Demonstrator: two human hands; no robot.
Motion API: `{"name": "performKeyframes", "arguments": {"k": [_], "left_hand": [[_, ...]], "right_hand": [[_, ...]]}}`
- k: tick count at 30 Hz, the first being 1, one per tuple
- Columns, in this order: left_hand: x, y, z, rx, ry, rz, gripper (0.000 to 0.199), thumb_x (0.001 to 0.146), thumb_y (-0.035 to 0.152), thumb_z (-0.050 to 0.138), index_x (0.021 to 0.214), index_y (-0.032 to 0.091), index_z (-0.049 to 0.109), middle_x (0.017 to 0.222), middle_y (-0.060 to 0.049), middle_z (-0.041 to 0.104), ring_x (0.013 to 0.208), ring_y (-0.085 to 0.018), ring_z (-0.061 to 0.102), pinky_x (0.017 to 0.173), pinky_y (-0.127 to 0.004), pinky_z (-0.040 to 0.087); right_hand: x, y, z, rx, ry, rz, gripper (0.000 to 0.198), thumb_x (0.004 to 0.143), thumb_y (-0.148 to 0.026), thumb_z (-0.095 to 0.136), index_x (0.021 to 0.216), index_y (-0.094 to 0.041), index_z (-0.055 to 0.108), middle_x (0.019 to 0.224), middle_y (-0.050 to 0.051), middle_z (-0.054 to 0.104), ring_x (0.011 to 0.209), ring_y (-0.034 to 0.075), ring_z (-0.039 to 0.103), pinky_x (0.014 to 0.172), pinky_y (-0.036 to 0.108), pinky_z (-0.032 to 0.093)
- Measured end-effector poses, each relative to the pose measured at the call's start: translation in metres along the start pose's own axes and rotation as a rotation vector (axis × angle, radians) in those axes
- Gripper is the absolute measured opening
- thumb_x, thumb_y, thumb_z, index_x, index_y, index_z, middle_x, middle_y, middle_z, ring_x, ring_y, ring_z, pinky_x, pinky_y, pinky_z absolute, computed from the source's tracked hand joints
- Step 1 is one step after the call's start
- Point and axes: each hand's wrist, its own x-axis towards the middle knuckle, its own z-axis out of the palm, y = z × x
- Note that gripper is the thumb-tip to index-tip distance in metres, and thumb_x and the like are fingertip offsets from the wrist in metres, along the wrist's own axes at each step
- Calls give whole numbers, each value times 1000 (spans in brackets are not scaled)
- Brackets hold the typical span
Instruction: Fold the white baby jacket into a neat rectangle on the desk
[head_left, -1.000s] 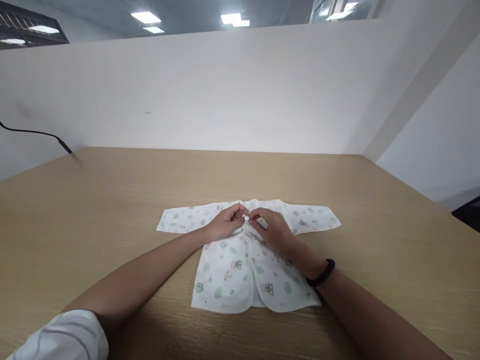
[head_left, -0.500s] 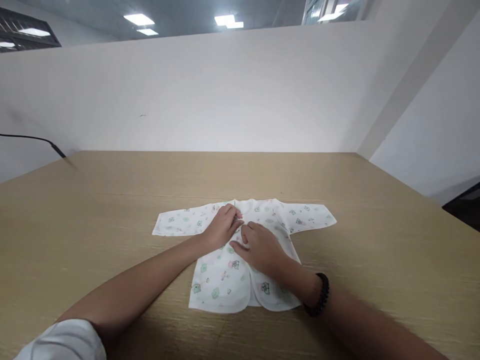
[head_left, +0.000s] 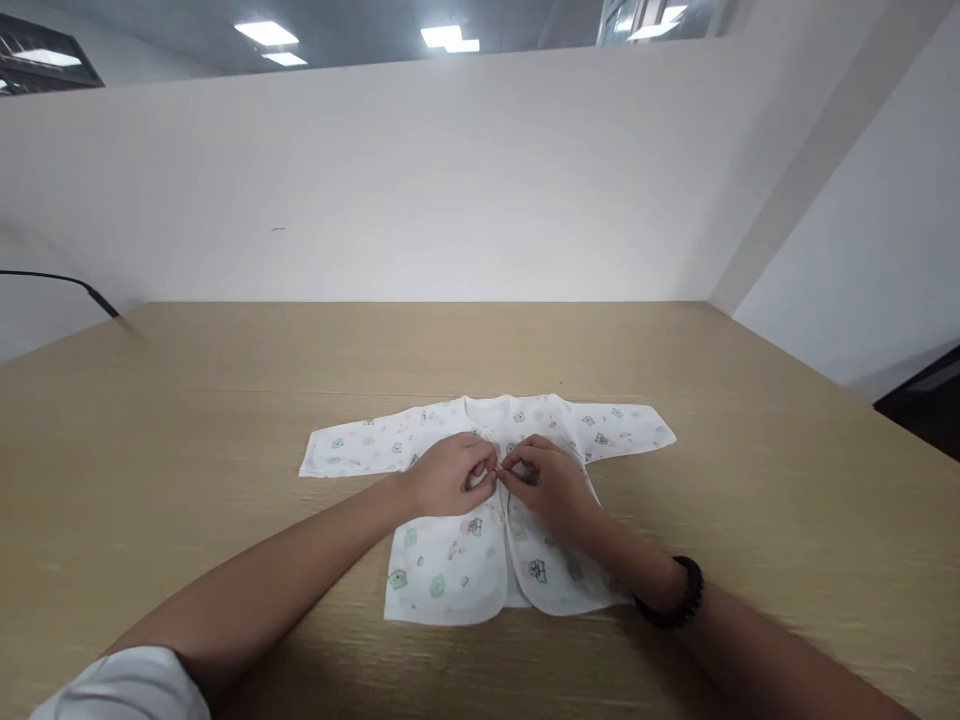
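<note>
A small white baby shirt [head_left: 450,580] with a green and pink animal print lies flat, front up, its sleeves stretched out to both sides. Its front opening runs down the middle, and the two rounded lower corners lie slightly apart. My left hand [head_left: 456,475] pinches the left front edge below the neckline, thumb against fingers. Close beside it, fingertips nearly meeting, my right hand [head_left: 551,490] pinches the right front edge. The fingers hide the exact bit of cloth, and any fastener there, from view. A black beaded band [head_left: 679,595] circles my right wrist.
The shirt rests on a wide wood-grain table [head_left: 225,360]. A white partition [head_left: 450,180] rises along its far edge. A black cable [head_left: 67,280] comes in at the left, and a dark object [head_left: 926,400] stands at the right edge.
Both hands have come down a little along the front opening. My right hand has moved right and closed from loosely curled fingers into a pinch; the left hand's fingers have drawn together too.
</note>
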Motion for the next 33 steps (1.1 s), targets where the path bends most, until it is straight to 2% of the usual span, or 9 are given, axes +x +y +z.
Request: {"name": "performKeyframes", "arguments": {"k": [5, 12, 17, 20, 27, 33], "left_hand": [[-1, -2, 4, -46, 63, -116, 14, 91, 31, 53, 84, 20, 56, 75, -2, 57, 75, -19, 54, 69, -30, 41], [2, -9, 4, -244, 44, -241, 19, 91, 33, 56, 79, 19, 61, 71, 0, 57, 69, -17, 52, 63, -27, 40], [5, -10, 4, -258, 63, -237, 19, 90, 30, 54, 75, 19, 56, 66, 1, 52, 66, -16, 49, 62, -27, 39], [5, -8, 5, -214, 82, -231, 15, 89, 25, 53, 75, 20, 53, 69, 0, 54, 69, -17, 50, 66, -29, 40], [4, -3, 5, -160, 90, -246, 13, 90, 22, 50, 78, 21, 52, 79, -3, 60, 80, -21, 55, 74, -32, 42], [6, -7, 3, -187, 67, -216, 14, 91, 24, 50, 78, 21, 54, 78, -3, 60, 78, -20, 55, 73, -31, 43]], "right_hand": [[3, 4, -1, 75, 12, 46, 7, 77, -15, 64, 71, -20, 65, 80, 2, 62, 67, 15, 55, 62, 28, 43], [5, 1, -2, 131, 21, 35, 10, 74, -13, 62, 67, -20, 61, 77, 2, 61, 67, 15, 55, 62, 28, 44], [9, 2, -5, 273, -8, 95, 15, 79, -19, 59, 64, -20, 59, 73, 2, 59, 64, 15, 55, 57, 27, 44], [11, 6, -4, 340, -47, 118, 6, 76, -18, 63, 70, -21, 65, 79, 2, 60, 60, 13, 54, 56, 27, 46], [13, 14, -1, 254, -39, 107, 6, 74, -17, 67, 71, -22, 67, 80, 1, 61, 67, 15, 56, 62, 28, 48], [11, 13, 2, 218, -14, 82, 7, 75, -17, 66, 77, -23, 68, 86, 3, 63, 70, 16, 58, 62, 29, 48]]}}
